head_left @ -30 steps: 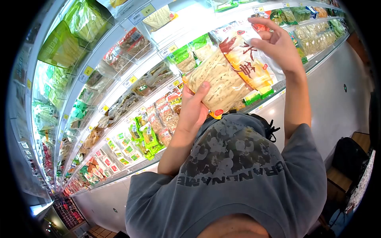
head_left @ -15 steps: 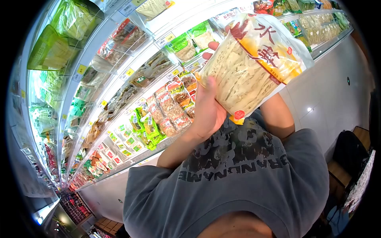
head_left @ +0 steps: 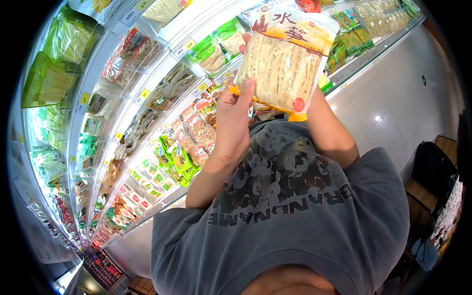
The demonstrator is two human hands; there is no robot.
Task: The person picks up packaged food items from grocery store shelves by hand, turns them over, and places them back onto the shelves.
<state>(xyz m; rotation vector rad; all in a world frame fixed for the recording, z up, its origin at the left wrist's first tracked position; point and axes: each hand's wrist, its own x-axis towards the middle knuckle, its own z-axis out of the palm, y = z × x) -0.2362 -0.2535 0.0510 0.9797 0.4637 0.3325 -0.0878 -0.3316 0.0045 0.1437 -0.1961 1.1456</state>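
Note:
A clear plastic bag of bamboo shoots [head_left: 282, 69], pale strips under a white and orange label with dark red characters, is held up in front of the shelves. At its lower left corner my left hand [head_left: 235, 105] is closed, the thumb on the front and the fingers curled at the edge. My right forearm rises behind the bag, which hides most of that hand. Fingertips, apparently of my right hand [head_left: 244, 43], show at the bag's upper left edge.
Refrigerated shelves [head_left: 162, 64] with price tags curve along the left and top. Green-labelled packs [head_left: 207, 54], red-and-white packs [head_left: 196, 128] and bright green packs [head_left: 179, 157] fill them. Pale floor [head_left: 383, 93] lies to the right, with a dark bag [head_left: 433, 164] beyond.
The bag has moved left and slightly up, and turned so that it stands more upright. My left hand has moved left with it, its grip now at the lower corner.

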